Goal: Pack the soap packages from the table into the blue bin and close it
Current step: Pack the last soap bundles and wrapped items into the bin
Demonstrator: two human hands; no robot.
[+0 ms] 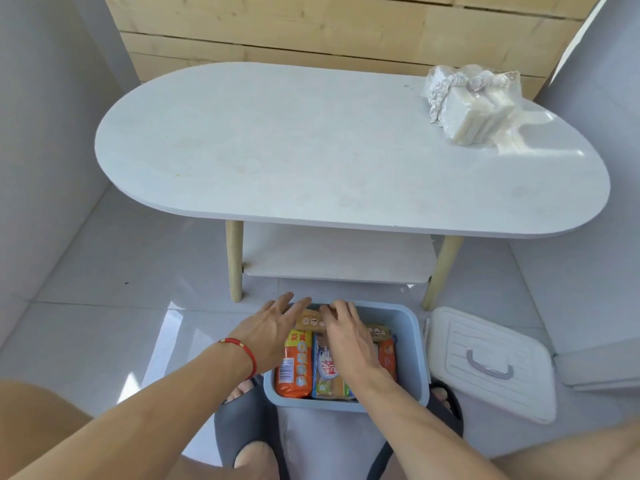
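Note:
The blue bin [414, 344] stands open on the floor between my feet, in front of the white table [311, 157]. Inside lie an orange soap package [294, 367], a blue-and-white package [327, 374] and a tan package [310, 320] along the far side. My left hand [273, 327] hovers flat over the bin's left rim, fingers spread. My right hand [349, 334] rests on the packages, fingertips touching the tan one. One clear-wrapped pack of white soap bars [476, 110] remains on the table's far right. The bin's white lid [488, 363] lies on the floor to the right.
The table has a lower shelf [336, 258] and wooden legs. Grey slippers [242, 434] are on my feet either side of the bin. A wooden plank wall stands behind the table, and white walls close in left and right.

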